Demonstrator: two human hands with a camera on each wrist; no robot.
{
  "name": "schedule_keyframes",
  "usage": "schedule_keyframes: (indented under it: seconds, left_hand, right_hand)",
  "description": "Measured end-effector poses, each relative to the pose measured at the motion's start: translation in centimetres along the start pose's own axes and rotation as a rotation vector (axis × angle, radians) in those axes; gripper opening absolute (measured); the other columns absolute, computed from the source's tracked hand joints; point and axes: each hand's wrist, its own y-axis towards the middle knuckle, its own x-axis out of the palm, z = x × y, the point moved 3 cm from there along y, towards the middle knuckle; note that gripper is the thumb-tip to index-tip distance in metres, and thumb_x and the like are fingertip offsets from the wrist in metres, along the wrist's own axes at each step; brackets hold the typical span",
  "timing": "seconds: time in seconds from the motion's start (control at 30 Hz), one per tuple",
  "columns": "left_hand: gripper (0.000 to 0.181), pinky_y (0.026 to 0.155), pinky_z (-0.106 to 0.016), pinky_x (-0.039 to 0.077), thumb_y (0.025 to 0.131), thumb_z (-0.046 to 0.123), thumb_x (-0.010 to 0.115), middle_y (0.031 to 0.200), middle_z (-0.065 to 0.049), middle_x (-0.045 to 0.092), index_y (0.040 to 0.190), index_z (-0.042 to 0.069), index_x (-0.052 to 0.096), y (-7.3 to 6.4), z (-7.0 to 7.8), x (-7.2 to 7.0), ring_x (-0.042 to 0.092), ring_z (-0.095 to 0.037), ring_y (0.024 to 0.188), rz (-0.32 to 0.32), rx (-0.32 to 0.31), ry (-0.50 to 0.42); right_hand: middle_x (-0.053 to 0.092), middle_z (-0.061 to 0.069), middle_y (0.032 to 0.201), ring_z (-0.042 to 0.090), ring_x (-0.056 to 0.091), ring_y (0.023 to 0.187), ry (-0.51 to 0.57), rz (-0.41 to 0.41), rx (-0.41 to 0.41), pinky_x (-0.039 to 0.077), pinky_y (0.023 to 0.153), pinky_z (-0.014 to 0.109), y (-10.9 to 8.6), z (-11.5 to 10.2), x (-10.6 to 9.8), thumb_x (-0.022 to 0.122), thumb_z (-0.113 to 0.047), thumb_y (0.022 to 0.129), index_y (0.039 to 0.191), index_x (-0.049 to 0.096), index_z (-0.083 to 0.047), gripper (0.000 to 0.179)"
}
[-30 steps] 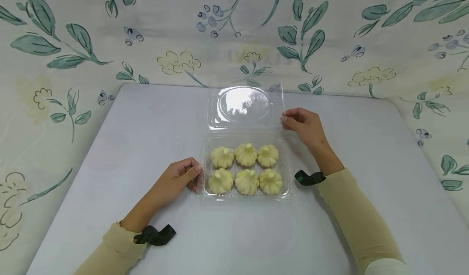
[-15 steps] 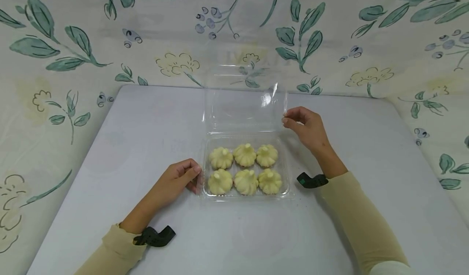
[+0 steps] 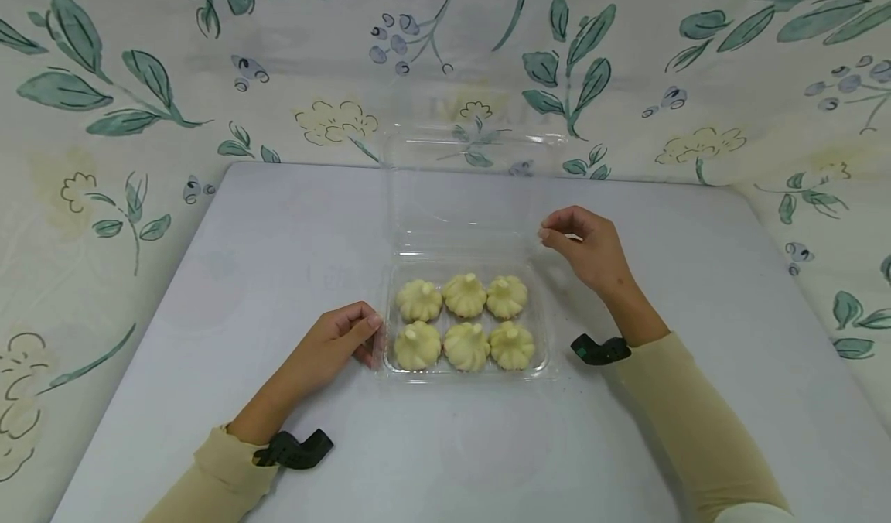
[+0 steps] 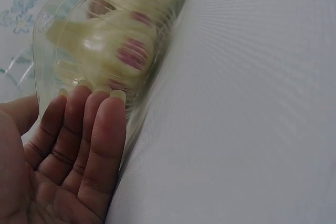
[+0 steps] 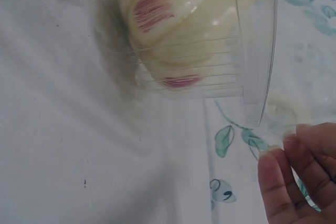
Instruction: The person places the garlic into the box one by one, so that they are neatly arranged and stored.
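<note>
A clear plastic clamshell box [image 3: 468,377] lies open on the table, holding several garlic bulbs [image 3: 467,346] in two rows. The bulbs are cream-yellow, with purple streaks low on their sides in both wrist views. Behind them, the see-through lid [image 3: 462,210] stands raised on its hinge. My left hand [image 3: 341,337] grips the box's left edge; in the left wrist view its fingers [image 4: 107,135] lie along the side wall, with the thumb across the rim. At the lid's right edge, my right hand [image 3: 583,246] pinches the thin plastic between thumb and fingertips.
The white table [image 3: 292,237] reaches out on all sides of the box. A cloth printed with leaves and flowers [image 3: 445,59] hangs along its back. Black wrist cameras [image 3: 295,449] are strapped over the beige sleeves [image 3: 696,422].
The lid has swung further upright, its far edge now higher in view, and its bright glare has gone. My right hand has shifted slightly right. The left hand keeps its place.
</note>
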Motion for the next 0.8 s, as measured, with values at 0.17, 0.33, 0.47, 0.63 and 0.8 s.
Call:
schedule_keyframes:
  seconds: [0.17,0.33,0.47,0.63,0.8]
  left_hand:
    - [0.027,0.069,-0.038,0.062,0.112,0.022,0.052,0.091,-0.014,0.064,0.099,0.001,0.062,0.0,0.0,0.1,0.068,-0.026,0.075,-0.001,-0.004,-0.001]
    - [0.025,0.070,-0.038,0.062,0.112,0.020,0.053,0.092,-0.014,0.064,0.099,0.000,0.062,-0.1,0.1,0.0,0.068,-0.025,0.077,0.001,0.001,-0.001]
    - [0.026,0.070,-0.038,0.062,0.112,0.020,0.053,0.092,-0.014,0.064,0.099,0.000,0.062,-0.1,0.0,0.0,0.068,-0.025,0.077,0.001,0.002,-0.005]
    - [0.027,0.070,-0.038,0.062,0.112,0.021,0.052,0.092,-0.014,0.064,0.099,0.000,0.062,0.1,-0.1,0.0,0.068,-0.025,0.078,0.006,0.005,0.001]
    - [0.027,0.069,-0.038,0.062,0.112,0.022,0.052,0.092,-0.014,0.064,0.099,0.000,0.062,0.1,-0.1,0.0,0.067,-0.025,0.078,0.002,0.003,-0.004]
  right_hand:
    - [0.071,0.011,0.106,0.013,0.066,0.097,-0.044,0.007,-0.012,0.054,0.085,0.021,-0.5,-0.2,-0.2,0.072,-0.015,0.101,0.108,0.069,0.000,0.017]
    - [0.071,0.010,0.104,0.014,0.066,0.097,-0.063,-0.004,-0.034,0.055,0.085,0.019,-0.9,-0.4,-0.3,0.072,-0.013,0.101,0.106,0.069,0.000,0.014]
    - [0.072,0.010,0.103,0.012,0.066,0.096,-0.067,-0.017,-0.057,0.055,0.085,0.017,-1.3,-0.5,-0.4,0.073,-0.010,0.100,0.105,0.069,-0.001,0.012]
    - [0.072,0.008,0.102,0.013,0.067,0.095,-0.098,-0.015,-0.098,0.055,0.084,0.015,-1.9,-0.8,-0.4,0.074,-0.008,0.099,0.104,0.071,-0.002,0.008]
    - [0.072,0.009,0.102,0.021,0.069,0.097,-0.156,-0.017,-0.134,0.053,0.083,0.011,-2.6,-0.9,-0.5,0.074,-0.004,0.098,0.103,0.074,-0.003,0.006]
